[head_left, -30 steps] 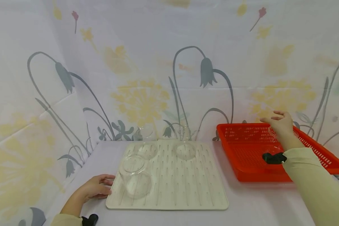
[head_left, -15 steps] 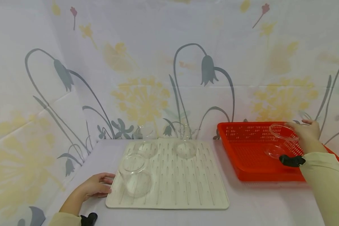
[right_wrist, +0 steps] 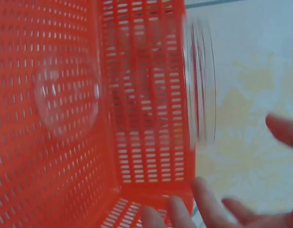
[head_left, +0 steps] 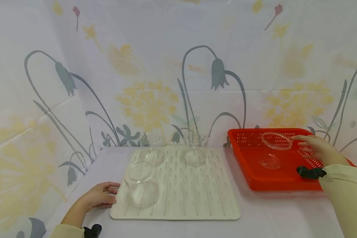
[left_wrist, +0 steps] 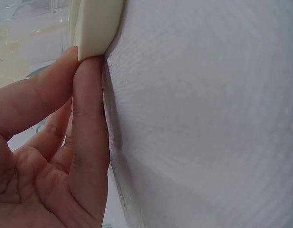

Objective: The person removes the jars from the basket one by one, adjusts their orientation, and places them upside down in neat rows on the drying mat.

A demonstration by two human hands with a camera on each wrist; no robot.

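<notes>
A clear cup-shaped vessel (head_left: 277, 146) stands upright in the red basket (head_left: 241, 165), its rim wider than its base. My right hand (head_left: 321, 148) is just right of it, fingers spread and apart from the wall; the right wrist view also shows the rim (right_wrist: 200, 85) away from the fingers (right_wrist: 208, 199). My left hand (head_left: 99, 195) touches the left edge of the cream ribbed mat (head_left: 202, 185), a finger and thumb (left_wrist: 89, 90) at that edge. Close by on the mat stands a clear cylindrical vessel (head_left: 141, 181).
Two more clear vessels, narrower at the top, stand at the back of the mat: one at left (head_left: 153, 155), one in the middle (head_left: 194, 155). The basket sits right of the mat on the white tablecloth (head_left: 264, 218). A flower-printed curtain (head_left: 154, 43) hangs behind.
My right hand went right, took the clear cup-shaped vessel by its rim, and it now stands farther left in the basket, with the hand off it. My left hand stayed at the mat.
</notes>
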